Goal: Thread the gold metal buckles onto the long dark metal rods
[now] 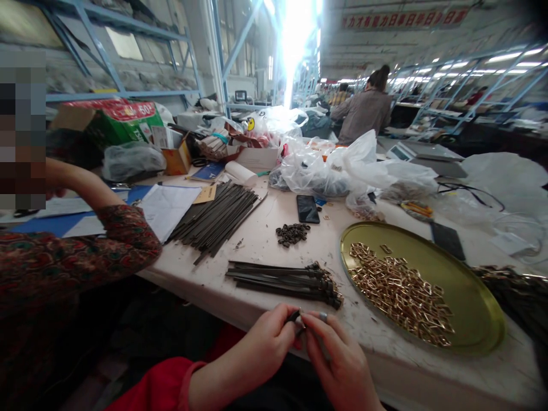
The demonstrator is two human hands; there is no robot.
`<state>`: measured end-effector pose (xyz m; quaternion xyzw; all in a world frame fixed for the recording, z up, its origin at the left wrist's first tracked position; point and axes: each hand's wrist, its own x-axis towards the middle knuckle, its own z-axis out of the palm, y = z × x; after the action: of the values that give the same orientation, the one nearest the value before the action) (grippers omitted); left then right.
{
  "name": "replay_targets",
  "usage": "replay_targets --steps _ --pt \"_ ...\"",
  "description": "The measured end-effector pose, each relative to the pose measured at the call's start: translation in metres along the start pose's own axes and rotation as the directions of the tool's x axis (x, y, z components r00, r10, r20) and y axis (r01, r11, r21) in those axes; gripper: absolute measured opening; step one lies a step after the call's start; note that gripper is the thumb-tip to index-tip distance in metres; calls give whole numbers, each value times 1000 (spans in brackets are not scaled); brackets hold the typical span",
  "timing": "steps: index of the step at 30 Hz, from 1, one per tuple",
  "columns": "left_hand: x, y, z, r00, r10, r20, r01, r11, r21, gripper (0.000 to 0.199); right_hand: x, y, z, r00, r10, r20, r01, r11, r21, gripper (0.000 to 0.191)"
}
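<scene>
Grip closed, left hand (261, 348) and right hand (342, 359) pinching a dark strap end (293, 315), buckled strap bundle (286, 282) just beyond

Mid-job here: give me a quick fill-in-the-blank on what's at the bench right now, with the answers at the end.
The left hand and right hand meet over a dark strap end, and a ring shows on the ____ one.
Metal loops lie heaped on a round ____ tray.
A black ____ lies beyond the dark rings.

Missing words: right; gold; phone.
</scene>
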<state>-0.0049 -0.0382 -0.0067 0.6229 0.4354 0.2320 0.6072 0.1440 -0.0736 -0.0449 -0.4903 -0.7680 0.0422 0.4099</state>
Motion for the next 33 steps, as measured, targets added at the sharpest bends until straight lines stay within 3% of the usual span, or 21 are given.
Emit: replay_targets --steps 3,6,8,10,12,14,16,18,20,22,25,27,28,29,31,33 --pt "-2 0 2 998 14 -60 -15 1000 -15 30 -6 -2 3 999 -32 -13 32 999 -13 28" --pt "-5 0 5 997 -49 -64 48 999 -7 37 -13 0 8 1000 1 -24 -1 1000 5 28" --pt "-7 -1 5 996 -89 -26 90 996 22 45 -15 2 8 996 89 -22 -87 993 76 26" --pt "-10 -1 4 995 -96 12 95 992 87 52 -12 4 5 967 256 15 -252 938 238 22" --pt "-12 1 2 997 -66 52 57 986 155 54 -6 3 1 883 451 133 -459 763 456 18" --pt "-12 4 -2 996 3 89 -20 983 183 52 4 2 -2 767 571 293 -604 488 630 17" --pt "-10 8 -5 988 90 128 -109 983 150 49 13 1 -4 672 604 428 -655 215 725 20" --pt "-6 11 -8 976 155 150 -169 981 90 46 21 1 -2 599 607 522 -657 0 754 26" --pt "-1 10 -9 973 165 162 -175 983 53 39 27 1 3 534 604 592 -657 -144 740 34" --pt "5 4 -10 977 137 162 -142 990 21 31 29 3 9 481 596 643 -665 -229 711 40" --pt "17 -7 -14 988 43 147 -32 997 -76 25 32 9 19 450 552 702 -666 -317 676 41" --pt "25 -12 -19 989 -32 142 56 984 -169 27 39 18 23 453 497 740 -700 -315 641 39" --pt "29 -12 -22 987 -63 149 95 971 -221 30 45 24 23 465 472 749 -738 -260 623 37" --pt "34 -12 -26 984 -86 157 127 954 -272 33 53 33 23 489 464 738 -778 -151 610 34" --pt "43 -10 -34 977 -121 174 177 919 -351 37 76 58 21 588 496 639 -798 227 559 28" --pt "52 -8 -42 973 -160 166 213 899 -384 40 102 90 24 731 530 431 -677 640 362 23"
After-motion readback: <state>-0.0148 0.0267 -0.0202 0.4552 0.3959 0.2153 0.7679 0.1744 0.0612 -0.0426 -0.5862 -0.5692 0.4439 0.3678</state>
